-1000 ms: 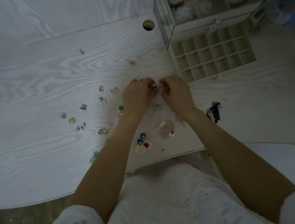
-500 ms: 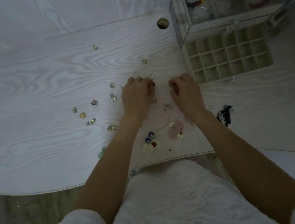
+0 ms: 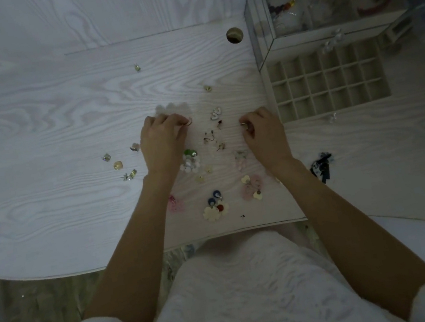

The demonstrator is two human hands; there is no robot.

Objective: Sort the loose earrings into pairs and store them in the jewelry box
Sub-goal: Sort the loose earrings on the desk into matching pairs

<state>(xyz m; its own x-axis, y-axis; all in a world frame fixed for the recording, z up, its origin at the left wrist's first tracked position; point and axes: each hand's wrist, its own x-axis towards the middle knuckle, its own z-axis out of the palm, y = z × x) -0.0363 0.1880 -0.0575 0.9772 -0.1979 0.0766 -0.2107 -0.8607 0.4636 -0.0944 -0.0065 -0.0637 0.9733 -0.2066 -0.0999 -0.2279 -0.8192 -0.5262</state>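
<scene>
Loose earrings lie scattered over the white wooden table (image 3: 50,123). My left hand (image 3: 162,140) pinches a small ring-shaped earring (image 3: 189,121) at its fingertips. My right hand (image 3: 263,134) pinches another small earring (image 3: 244,126). Between the hands lie a white heart-shaped earring (image 3: 216,113) and several tiny dark studs (image 3: 211,138). The jewelry box (image 3: 321,33) stands at the far right, its gridded drawer (image 3: 269,90) pulled out, with all visible cells bare.
Small crystal studs (image 3: 117,165) lie left of my left hand. White flower (image 3: 191,163), pink (image 3: 253,186), blue and red (image 3: 216,205) earrings lie near the table's front edge. A black piece (image 3: 321,166) sits right of my right forearm. A cable hole (image 3: 234,35) is behind.
My hands, close together a second ago, have drawn apart, each keeping a small earring. The earrings between them are now uncovered. The camera has shifted slightly.
</scene>
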